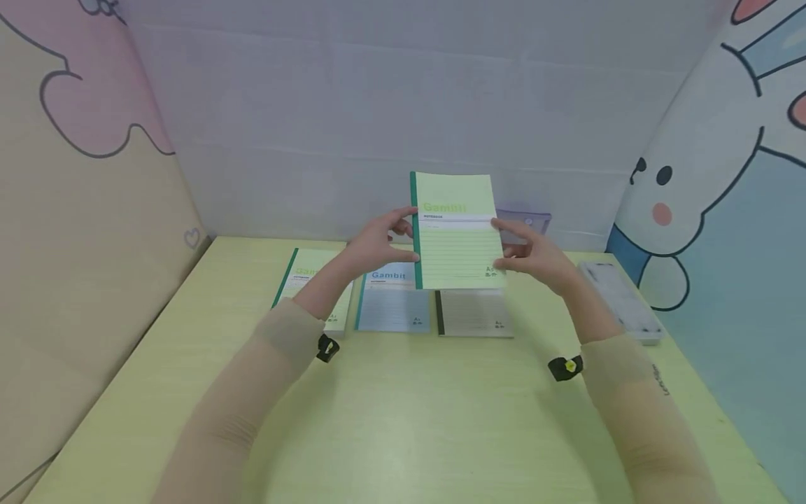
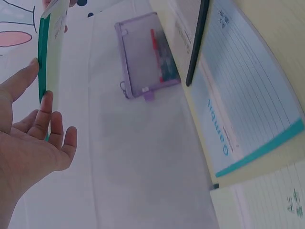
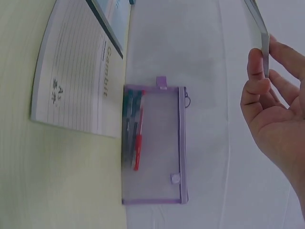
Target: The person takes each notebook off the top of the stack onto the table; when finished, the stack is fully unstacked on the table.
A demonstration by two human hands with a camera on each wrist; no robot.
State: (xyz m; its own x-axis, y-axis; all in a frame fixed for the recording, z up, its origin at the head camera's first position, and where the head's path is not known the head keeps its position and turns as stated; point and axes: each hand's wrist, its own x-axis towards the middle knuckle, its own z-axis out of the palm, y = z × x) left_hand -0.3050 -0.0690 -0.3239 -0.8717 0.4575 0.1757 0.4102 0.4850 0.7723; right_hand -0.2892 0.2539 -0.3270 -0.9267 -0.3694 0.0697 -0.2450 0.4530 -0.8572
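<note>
A green-spined notebook (image 1: 458,245) with "Gambit" on its pale green cover is held up above the table between both hands. My left hand (image 1: 378,241) pinches its spine edge, thumb in front and fingers toward the back. On the opposite edge, my right hand (image 1: 535,253) grips with thumb and fingers; the right wrist view shows the fingers (image 3: 256,64) on both sides of the edge. Below lie a second green notebook (image 1: 305,262), partly behind the left forearm, a blue notebook (image 1: 393,308) and a grey notebook (image 1: 475,315), side by side.
A purple mesh zip pouch (image 3: 159,143) with several pens, one of them red, leans on the back wall behind the notebooks. A flat white box (image 1: 620,301) lies at the table's right side. Printed panels (image 1: 724,336) border the table (image 1: 428,420) left and right.
</note>
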